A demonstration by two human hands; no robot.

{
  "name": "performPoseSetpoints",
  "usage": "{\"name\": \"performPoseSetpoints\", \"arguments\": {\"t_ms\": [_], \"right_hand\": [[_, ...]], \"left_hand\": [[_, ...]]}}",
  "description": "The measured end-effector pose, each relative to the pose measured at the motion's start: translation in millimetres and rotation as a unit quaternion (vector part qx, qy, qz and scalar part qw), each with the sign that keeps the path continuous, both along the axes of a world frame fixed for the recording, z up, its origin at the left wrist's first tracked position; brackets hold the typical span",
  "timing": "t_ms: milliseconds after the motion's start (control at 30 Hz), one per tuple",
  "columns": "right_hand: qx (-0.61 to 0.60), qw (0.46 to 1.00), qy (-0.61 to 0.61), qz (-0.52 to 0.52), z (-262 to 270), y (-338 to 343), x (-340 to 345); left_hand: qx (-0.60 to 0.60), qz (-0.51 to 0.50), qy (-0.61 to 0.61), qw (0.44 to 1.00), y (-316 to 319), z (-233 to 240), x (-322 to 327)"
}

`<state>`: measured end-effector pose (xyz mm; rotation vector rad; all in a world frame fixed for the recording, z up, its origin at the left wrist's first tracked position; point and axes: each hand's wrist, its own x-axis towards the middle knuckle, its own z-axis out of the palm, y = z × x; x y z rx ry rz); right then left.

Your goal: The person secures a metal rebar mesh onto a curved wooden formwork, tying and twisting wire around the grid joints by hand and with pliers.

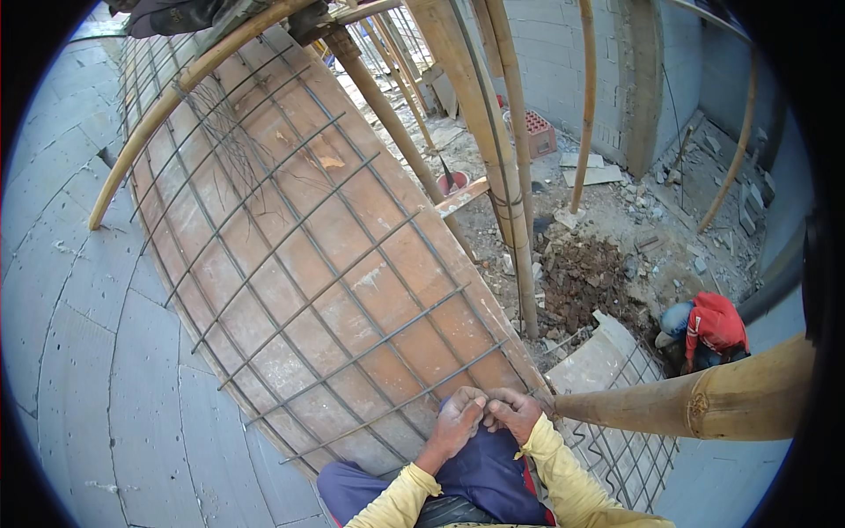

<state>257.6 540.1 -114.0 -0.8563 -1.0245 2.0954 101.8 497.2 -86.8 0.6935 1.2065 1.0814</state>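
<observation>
My left hand and my right hand meet fingertip to fingertip above my knee in blue trousers. The fingers of both are curled and pinched. Anything thin between them is too small to make out. Just beyond lies a grid of steel reinforcing bars over a sloping plywood formwork panel. A loose bundle of thin tie wire rests on the bars farther up the slope. My hands are close to the grid's lower right corner.
A thick bamboo pole juts in at right. Bamboo props stand beyond the panel's edge, above a lower rubble floor. A person in a red top bends down there. Pale block wall borders the left. A curved wooden pole crosses the upper grid.
</observation>
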Motion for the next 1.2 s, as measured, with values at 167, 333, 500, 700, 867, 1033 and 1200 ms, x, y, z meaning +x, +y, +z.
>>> {"name": "performPoseSetpoints", "arguments": {"t_ms": [167, 333, 500, 700, 867, 1033, 1200], "right_hand": [[-0.009, 0.999, -0.017, -0.027, -8.9, -16.7, -12.3], [-0.002, 0.998, -0.037, -0.059, -17.6, -27.8, -20.6], [0.001, 0.999, -0.046, 0.011, -12.0, -24.1, -18.9], [-0.04, 0.997, -0.059, -0.042, -6.6, -32.8, -37.5], [0.068, 0.987, -0.146, -0.029, 9.9, -40.0, -59.9], [0.069, 0.983, -0.149, 0.087, 13.4, -39.2, -68.7], [-0.016, 0.992, -0.08, 0.092, 6.8, -42.1, -58.6]], "left_hand": [[0.058, 0.014, 0.086, 0.995, -15.9, -0.4, -0.3], [-0.035, 0.035, 0.086, 0.995, -30.6, -15.5, -8.8], [-0.076, 0.036, -0.096, 0.992, -46.7, -17.3, -31.9], [-0.102, 0.066, -0.273, 0.954, -79.5, -21.1, -55.1], [-0.11, 0.16, -0.26, 0.946, -99.0, -8.5, -51.3], [-0.09, 0.246, -0.159, 0.952, -101.9, -11.4, -55.9], [-0.057, 0.192, -0.031, 0.979, -97.2, -11.0, -59.8]]}}
